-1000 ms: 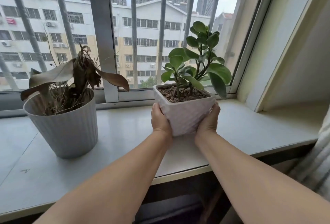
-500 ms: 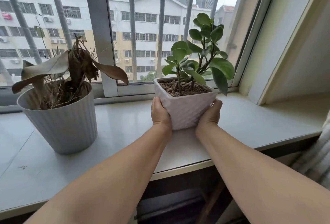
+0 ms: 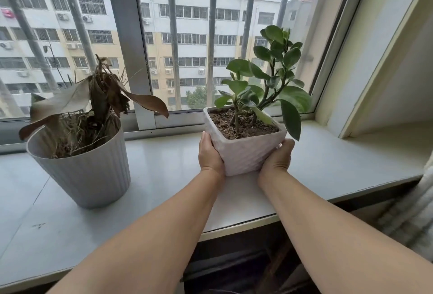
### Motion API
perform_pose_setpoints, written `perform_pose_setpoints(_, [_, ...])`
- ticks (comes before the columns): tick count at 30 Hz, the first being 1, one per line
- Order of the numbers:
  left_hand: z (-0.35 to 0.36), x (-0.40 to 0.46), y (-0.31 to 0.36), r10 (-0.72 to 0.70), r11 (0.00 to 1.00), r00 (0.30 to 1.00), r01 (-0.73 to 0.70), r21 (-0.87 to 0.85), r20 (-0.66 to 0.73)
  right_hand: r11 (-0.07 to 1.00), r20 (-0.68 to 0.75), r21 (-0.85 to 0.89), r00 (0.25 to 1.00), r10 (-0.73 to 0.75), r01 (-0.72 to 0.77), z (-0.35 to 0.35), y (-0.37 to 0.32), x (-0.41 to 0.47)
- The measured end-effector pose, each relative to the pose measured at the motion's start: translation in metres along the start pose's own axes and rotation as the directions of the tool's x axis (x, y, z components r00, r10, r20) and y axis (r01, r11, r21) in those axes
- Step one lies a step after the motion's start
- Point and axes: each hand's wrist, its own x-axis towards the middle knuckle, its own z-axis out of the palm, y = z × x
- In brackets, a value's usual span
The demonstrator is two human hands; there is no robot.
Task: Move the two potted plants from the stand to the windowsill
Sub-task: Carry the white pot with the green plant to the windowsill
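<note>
While clasped between left hand [image 3: 210, 153] and right hand [image 3: 278, 156], fingers wrapped around opposite sides, square white pot [image 3: 246, 150] with green plant [image 3: 264, 85] at the windowsill [image 3: 339, 164], right of ribbed grey pot [image 3: 86, 171] of dried leaves, already standing there. Whether base touches the sill: cannot tell. Risk of tipping if released unseated, top-heavy stems leaning right; risk of leaves catching the window frame [image 3: 234, 119] if pushed deeper. Compared with a second ago: pot carried farther toward the glass, same two-handed hold.
</note>
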Motion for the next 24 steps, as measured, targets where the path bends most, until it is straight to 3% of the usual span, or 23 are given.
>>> perform_pose_setpoints(24, [-0.0021, -0.0101, 0.005, -0.041, 0.999, 0.998, 0.041, -0.002, -0.039, 0.999, -0.014, -0.02, 0.999, 0.035, -0.036, -0.0015, -0.0046, -0.0022])
